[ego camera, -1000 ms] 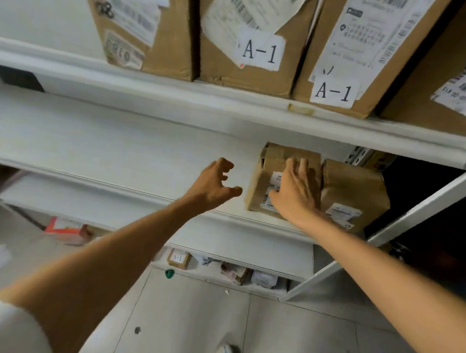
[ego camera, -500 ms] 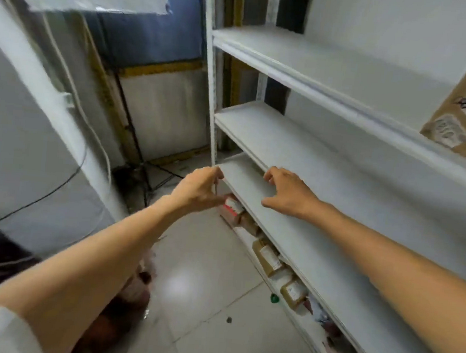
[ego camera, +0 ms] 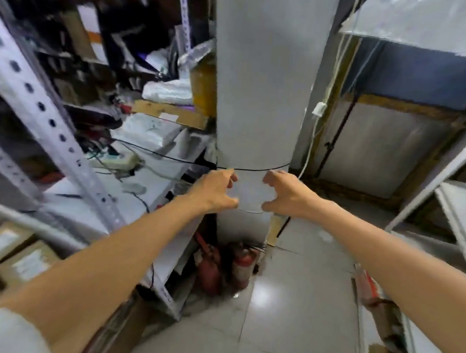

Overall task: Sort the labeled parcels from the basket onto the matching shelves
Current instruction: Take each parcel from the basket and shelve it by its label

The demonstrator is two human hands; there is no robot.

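Head-worn wide-angle view, facing forward and down, near white pillar (ego camera: 261, 94), floor (ego camera: 286, 293) below

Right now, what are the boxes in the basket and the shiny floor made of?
The parcels look like matte brown cardboard with white paper labels, though blurred. The floor looks like glazed tile: grout lines and a bright glare spot.

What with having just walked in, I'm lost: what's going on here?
A person is sorting parcels and is between picks. The left hand and right hand are held out in front, fingers loosely curled, holding nothing. The view faces a white pillar, not a shelf. The basket sits at lower left with brown parcels in it, so there is more to sort. A white shelf shows at the right edge.
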